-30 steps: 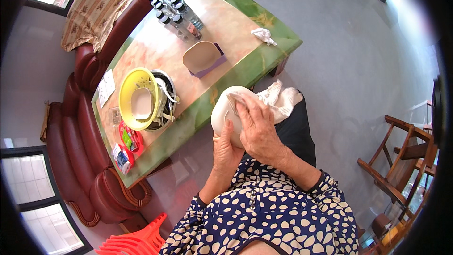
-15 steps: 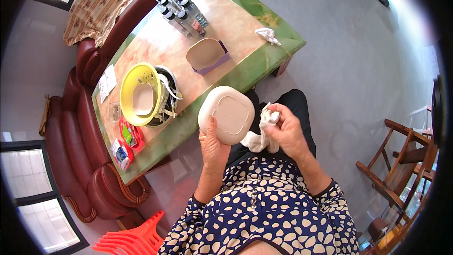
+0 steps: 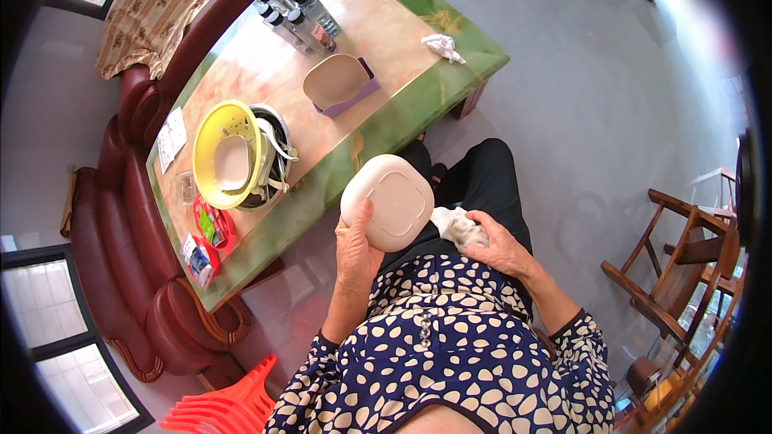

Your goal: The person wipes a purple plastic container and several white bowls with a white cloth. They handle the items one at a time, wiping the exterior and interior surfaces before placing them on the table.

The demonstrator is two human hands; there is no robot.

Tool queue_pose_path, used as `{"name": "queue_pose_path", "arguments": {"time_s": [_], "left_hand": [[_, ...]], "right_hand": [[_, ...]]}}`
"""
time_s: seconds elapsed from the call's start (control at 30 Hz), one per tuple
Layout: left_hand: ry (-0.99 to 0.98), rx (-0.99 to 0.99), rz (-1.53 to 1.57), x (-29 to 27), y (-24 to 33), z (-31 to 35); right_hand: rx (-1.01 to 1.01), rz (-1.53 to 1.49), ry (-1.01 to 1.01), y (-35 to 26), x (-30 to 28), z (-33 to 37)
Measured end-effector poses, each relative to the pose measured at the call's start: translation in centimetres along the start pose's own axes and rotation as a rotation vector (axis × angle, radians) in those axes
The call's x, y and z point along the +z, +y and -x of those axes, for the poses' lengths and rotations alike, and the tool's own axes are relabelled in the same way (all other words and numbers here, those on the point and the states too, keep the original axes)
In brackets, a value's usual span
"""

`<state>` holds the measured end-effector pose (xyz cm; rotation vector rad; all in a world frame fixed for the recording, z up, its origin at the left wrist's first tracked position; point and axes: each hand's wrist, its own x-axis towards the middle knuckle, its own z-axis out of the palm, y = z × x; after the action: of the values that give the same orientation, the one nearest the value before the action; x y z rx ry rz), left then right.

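My left hand (image 3: 358, 251) grips a cream rounded-square bowl (image 3: 392, 202) by its near left edge, thumb across its underside, which faces up. To the right of the bowl, above my lap, my right hand (image 3: 500, 247) is closed on a bunched white cloth (image 3: 461, 227). Part of the cloth hangs behind the bowl's right edge. On the table beyond, a similar beige bowl (image 3: 336, 81) leans in a purple holder (image 3: 351, 103). A yellow colander (image 3: 206, 162) with a smaller beige bowl (image 3: 232, 163) in it rests against a stack of basins (image 3: 283, 145).
Clear bottles with black caps (image 3: 293, 12) crowd the far side of the green-edged table (image 3: 378, 141). A crumpled white cloth (image 3: 444, 47) lies near its right corner. Red containers (image 3: 212, 223) sit at the left end. Red stools (image 3: 227, 402) and a wooden chair (image 3: 671, 269) stand on the floor.
My right hand has lowered toward my lap with the cloth, which is now bunched more tightly. The bowl stays in my left hand, and the view has shifted slightly.
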<state>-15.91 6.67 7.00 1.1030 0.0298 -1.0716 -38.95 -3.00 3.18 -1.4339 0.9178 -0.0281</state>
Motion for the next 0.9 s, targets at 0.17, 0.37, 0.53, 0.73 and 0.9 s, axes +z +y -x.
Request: {"name": "queue_pose_path", "arguments": {"time_s": [0.17,0.37,0.53,0.73,0.9], "left_hand": [[-0.039,-0.044,-0.051,0.4,-0.6,0.3],[-0.114,0.04,-0.185,1.1,-1.4,0.5],[-0.241,0.129,-0.193,2.1,-0.7,1.5],[-0.292,0.165,-0.383,2.9,0.0,2.8],[-0.237,0.127,-0.516,2.5,0.4,3.2]], "right_hand": [[-0.059,-0.93,0.235,0.3,-1.0,-1.5],[-0.441,-1.108,0.218,-9.7,2.0,-1.5],[-0.785,0.171,0.371,-8.9,4.9,-3.4],[-0.899,0.497,0.424,-12.5,3.1,-3.1],[-0.931,0.363,0.395,-9.4,3.2,-5.6]]}}
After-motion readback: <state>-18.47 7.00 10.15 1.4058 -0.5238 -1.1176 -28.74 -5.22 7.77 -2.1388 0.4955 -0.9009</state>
